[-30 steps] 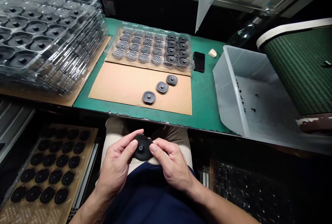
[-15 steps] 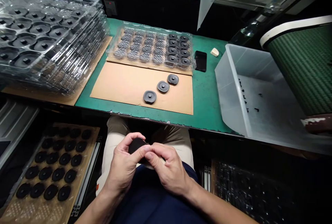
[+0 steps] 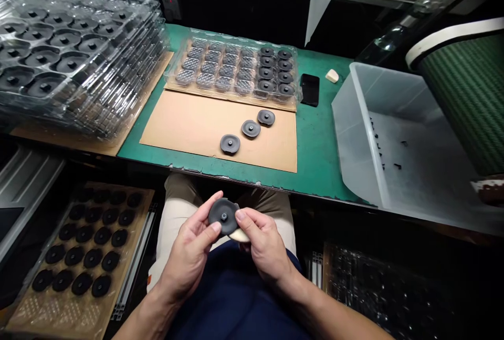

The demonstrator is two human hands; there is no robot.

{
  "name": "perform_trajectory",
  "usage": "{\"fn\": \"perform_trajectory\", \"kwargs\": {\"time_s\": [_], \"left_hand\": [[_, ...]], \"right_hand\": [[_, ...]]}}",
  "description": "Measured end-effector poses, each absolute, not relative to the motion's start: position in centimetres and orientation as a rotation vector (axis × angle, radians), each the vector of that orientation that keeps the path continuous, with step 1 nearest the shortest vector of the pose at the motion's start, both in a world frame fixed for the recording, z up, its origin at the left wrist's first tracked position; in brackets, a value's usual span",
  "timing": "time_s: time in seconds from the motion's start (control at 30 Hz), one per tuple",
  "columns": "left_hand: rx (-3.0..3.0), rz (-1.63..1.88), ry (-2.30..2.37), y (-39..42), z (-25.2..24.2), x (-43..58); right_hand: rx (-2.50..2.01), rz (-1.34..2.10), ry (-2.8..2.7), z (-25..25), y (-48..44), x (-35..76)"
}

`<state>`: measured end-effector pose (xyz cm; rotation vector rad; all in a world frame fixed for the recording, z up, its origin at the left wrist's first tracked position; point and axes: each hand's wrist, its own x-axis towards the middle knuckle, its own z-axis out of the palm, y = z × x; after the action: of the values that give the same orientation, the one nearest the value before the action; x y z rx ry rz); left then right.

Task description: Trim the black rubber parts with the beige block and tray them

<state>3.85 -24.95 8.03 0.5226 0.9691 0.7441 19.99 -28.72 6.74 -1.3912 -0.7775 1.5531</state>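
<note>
My left hand (image 3: 188, 250) pinches a dark grey round disc (image 3: 220, 213) with a small central stud, its dished face turned up toward me. At the disc's right edge, my right hand (image 3: 264, 243) is closed, its thumb against the rim. A cream-coloured flat piece (image 3: 238, 235) pokes out below the disc from my right fingers; most of it is hidden. Both hands are above my lap, in front of the bench edge. Three similar discs lie on the cardboard sheet (image 3: 185, 130): a near disc (image 3: 230, 144), a middle disc (image 3: 251, 129) and a far disc (image 3: 266, 117).
Behind the cardboard lies a clear blister tray (image 3: 212, 81), its right columns filled with discs. Stacked trays (image 3: 118, 88) stand at left. At right are a black phone (image 3: 310, 90), a cream block (image 3: 332, 75) and a translucent bin (image 3: 356, 135). A lower tray (image 3: 59, 311) holds discs.
The disc has turned from steeply tilted, mostly covered by my fingers, to facing up. My right hand has shifted slightly right, and more of the cream piece shows. The view has moved slightly.
</note>
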Motion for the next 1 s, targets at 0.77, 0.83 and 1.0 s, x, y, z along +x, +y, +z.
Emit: {"fn": "perform_trajectory", "kwargs": {"time_s": [0.77,0.83,1.0], "left_hand": [[0.405,0.943,1.308,-27.7,1.6,-3.7],[0.352,0.997,1.441,-28.6,-0.5,-7.5],[0.211,0.99,2.0,-33.8,-5.8,-21.4]], "right_hand": [[-1.779,1.606,-1.198,4.5,-27.8,17.7],[-1.846,1.557,-1.218,3.5,-27.2,17.2],[-1.842,1.577,-1.332,-0.5,-26.2,16.7]]}}
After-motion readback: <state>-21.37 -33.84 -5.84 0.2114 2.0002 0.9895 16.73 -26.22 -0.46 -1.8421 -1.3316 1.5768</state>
